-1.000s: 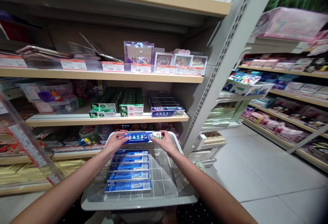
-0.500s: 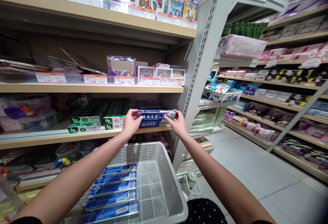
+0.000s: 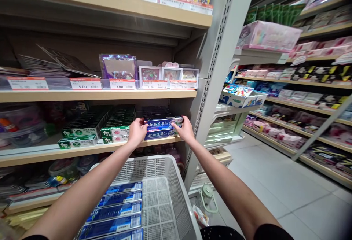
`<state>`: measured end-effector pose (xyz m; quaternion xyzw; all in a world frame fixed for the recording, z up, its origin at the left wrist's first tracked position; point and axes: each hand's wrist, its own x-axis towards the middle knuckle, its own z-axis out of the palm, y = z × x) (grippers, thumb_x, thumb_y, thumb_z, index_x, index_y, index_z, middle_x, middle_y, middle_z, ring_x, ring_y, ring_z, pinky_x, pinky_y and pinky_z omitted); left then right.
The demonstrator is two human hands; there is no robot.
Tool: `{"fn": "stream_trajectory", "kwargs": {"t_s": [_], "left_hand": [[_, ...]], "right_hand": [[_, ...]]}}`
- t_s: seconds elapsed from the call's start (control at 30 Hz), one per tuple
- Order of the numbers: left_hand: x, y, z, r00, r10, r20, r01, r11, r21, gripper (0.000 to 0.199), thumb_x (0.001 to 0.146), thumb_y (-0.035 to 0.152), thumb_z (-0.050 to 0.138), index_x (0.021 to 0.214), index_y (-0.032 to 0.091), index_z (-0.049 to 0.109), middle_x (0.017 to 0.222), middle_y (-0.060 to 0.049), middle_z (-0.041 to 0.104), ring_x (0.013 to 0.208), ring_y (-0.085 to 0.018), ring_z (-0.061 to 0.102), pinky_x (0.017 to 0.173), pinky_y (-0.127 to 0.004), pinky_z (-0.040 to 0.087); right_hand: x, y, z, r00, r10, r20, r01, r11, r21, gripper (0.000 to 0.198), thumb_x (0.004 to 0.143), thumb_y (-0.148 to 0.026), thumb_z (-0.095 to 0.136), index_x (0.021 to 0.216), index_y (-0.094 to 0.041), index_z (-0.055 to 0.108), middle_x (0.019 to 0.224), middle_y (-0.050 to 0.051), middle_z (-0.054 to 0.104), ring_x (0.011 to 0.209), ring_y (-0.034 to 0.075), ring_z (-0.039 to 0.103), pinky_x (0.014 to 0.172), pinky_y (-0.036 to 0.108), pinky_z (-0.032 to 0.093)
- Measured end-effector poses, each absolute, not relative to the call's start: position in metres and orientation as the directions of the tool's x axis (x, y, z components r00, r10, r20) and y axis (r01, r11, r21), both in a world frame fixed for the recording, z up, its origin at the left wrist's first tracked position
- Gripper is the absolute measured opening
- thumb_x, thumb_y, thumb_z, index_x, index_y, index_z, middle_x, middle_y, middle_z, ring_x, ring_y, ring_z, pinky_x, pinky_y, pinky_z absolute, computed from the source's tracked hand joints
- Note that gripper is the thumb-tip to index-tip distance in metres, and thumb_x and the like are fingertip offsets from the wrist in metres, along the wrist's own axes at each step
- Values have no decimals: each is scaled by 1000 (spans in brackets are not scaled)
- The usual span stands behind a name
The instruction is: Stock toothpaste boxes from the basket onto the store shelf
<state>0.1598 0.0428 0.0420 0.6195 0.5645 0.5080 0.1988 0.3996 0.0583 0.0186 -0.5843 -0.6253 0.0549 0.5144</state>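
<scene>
Between both hands is a blue toothpaste box [image 3: 159, 124] with white Chinese lettering, lying level at the front of the lower shelf. My left hand [image 3: 136, 133] pinches its left end, and my right hand [image 3: 184, 130] grips its right end. Directly beneath it is another blue toothpaste box [image 3: 158, 134], and dark box tops run back behind. Rows of green and white toothpaste boxes [image 3: 79, 141] stand to the left of my left hand. Below my arms, a light grey plastic basket [image 3: 177, 192] holds several blue toothpaste boxes [image 3: 114, 210] in its left part.
A wooden shelf edge [image 3: 110, 95] with price tags runs above my hands, carrying small framed items and a purple package [image 3: 118, 67]. At the right stands a grey slotted upright [image 3: 211, 75]. A green bottle [image 3: 208, 198] is on the tiled floor [image 3: 264, 170].
The held box has moved back from the shelf's front and now rests in line over the box below. The view has come closer to the shelf and shifted slightly.
</scene>
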Motion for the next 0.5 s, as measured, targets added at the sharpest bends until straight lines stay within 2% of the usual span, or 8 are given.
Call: {"fn": "stream_trajectory", "kwargs": {"t_s": [0.1,0.2,0.37,0.5], "left_hand": [[161,52,37,-163,864,476,625,-283,728,29,83,21,62,110,11,63,101,-13,71,89,-21,69,81,-30,52],[163,59,35,-166,841,515,703,-265,660,27,84,22,59,108,10,65,101,-14,71,95,-24,67,86,-32,50],[166,68,36,-144,839,525,757,-248,604,30,85,21,54,111,11,64,107,-15,70,102,-27,65,90,-33,48],[167,72,36,-161,853,497,760,-214,614,31,85,20,53,114,12,63,109,-14,69,104,-27,64,91,-32,47]], "right_hand": [[400,69,22,213,805,554,689,278,-670,57,73,-38,71,120,-14,50,114,14,62,106,28,59,92,42,48],[399,74,25,206,810,549,712,261,-652,56,73,-35,72,119,-13,50,115,15,61,107,28,59,93,41,48],[396,78,28,202,808,554,744,241,-623,53,75,-35,71,118,-12,51,115,16,61,108,28,59,94,40,47],[395,83,30,214,821,529,753,207,-625,54,76,-35,71,119,-9,52,114,17,62,107,29,60,93,39,49]]}}
